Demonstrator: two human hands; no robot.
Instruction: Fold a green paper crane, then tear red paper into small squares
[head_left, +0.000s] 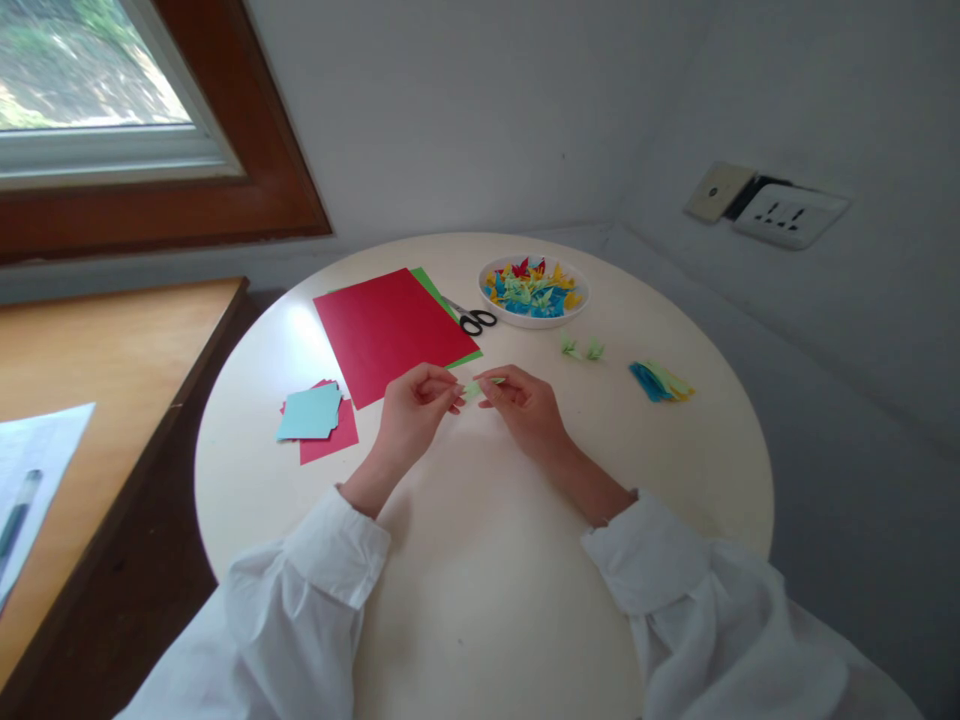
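Over the middle of a round white table (480, 560), my left hand (416, 405) and my right hand (525, 400) both pinch a small light green piece of paper (475, 388) held between them. Fingers of both hands are curled together on it. A large red sheet (390, 330) lying on a green sheet (431, 285) sits just beyond my left hand. Black-handled scissors (472, 318) lie at the red sheet's right edge.
A white plate (534, 318) with several small coloured folded papers stands at the far side. Two small green folded pieces (581, 349) and a blue-yellow stack of papers (661, 381) lie to the right. Light blue squares on red ones (315, 415) lie left. A wooden ledge (90, 400) borders the left.
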